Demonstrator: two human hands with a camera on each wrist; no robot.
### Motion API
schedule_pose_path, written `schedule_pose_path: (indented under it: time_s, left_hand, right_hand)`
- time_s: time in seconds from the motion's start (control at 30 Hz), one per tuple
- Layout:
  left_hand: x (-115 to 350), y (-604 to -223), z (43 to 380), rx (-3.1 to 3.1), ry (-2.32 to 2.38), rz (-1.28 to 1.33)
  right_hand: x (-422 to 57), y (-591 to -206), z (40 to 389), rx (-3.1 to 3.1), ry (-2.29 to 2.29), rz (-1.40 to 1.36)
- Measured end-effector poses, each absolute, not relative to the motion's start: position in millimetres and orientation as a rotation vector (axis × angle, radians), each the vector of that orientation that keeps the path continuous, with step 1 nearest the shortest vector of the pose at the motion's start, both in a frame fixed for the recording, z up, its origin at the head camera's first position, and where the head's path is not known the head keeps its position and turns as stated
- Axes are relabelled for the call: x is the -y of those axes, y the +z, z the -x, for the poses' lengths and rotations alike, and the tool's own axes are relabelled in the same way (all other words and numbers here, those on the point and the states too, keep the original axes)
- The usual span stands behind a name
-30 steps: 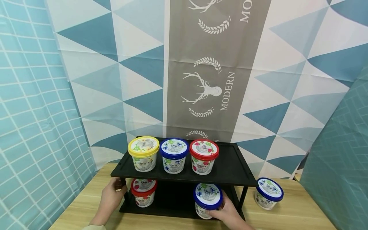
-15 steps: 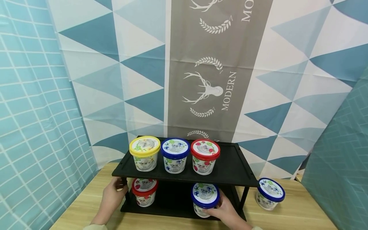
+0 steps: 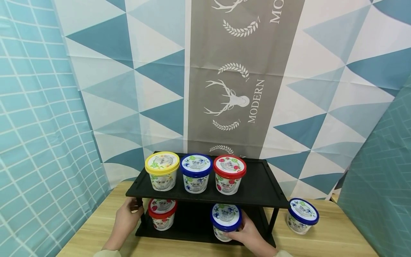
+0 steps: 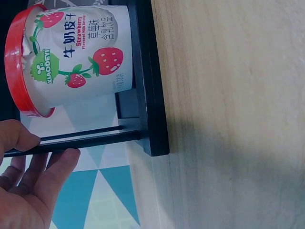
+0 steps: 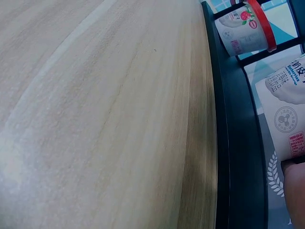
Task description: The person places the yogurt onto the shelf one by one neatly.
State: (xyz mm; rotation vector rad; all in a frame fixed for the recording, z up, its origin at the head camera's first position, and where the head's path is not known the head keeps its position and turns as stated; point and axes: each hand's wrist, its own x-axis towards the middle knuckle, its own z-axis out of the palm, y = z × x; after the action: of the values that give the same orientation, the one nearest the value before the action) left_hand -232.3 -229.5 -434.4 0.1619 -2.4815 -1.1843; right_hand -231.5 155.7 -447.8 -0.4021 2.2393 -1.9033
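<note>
A black two-tier rack stands on the table. My left hand grips its left post, thumb on one side and fingers on the other. Toward the right of the lower tier, my right hand holds a blue-lidded paper tub by its side, the tub upright. At the left end of that tier is a red-lidded strawberry tub, seen close up in the left wrist view. The right wrist view catches only part of the held tub and a bit of the hand.
On the upper tier stand a yellow-lidded tub, a blue-lidded tub and a red-lidded tub in a row. Another blue-lidded tub sits on the wooden table right of the rack. Patterned cloth hangs behind.
My right hand has shifted the blue-lidded tub a little to the left along the lower tier. The left hand keeps its grip on the post.
</note>
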Motion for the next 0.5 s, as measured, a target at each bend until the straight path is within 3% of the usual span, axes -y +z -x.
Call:
schedule_pose_path:
  time_s: [0.5]
  left_hand:
    - [229.5,-434.4,232.5,2.467,-1.193,-0.155]
  right_hand:
    - [-134.9,-445.7,238.4,-2.27,-1.89,0.417]
